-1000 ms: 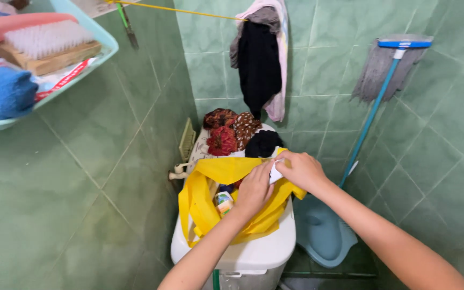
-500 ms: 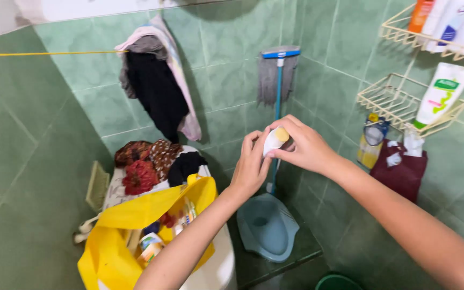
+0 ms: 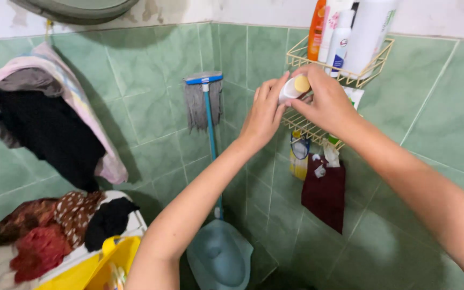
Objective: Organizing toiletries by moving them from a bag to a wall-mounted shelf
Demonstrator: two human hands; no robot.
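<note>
wire corner rack (image 3: 374, 67) | orange bottle (image 3: 317, 29), white bottles (image 3: 365, 32) upright

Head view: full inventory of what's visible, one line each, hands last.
small bottle: 1, white with yellow cap, held between both hands by the rack
wire corner rack: 1, cream, two tiers, on the right wall
toiletry bottles: several, orange and white, on the top tier
mop: 1, grey head, blue handle, leaning in the corner
dustpan: 1, blue-grey, below the mop
maroon pouch: 1, hanging under the rack
hanging clothes: several, black, pink and grey, left wall
folded fabrics: several, red, brown and black, lower left
yellow bag: 1, bottom left
left hand: on the bottle
right hand: on the bottle
</note>
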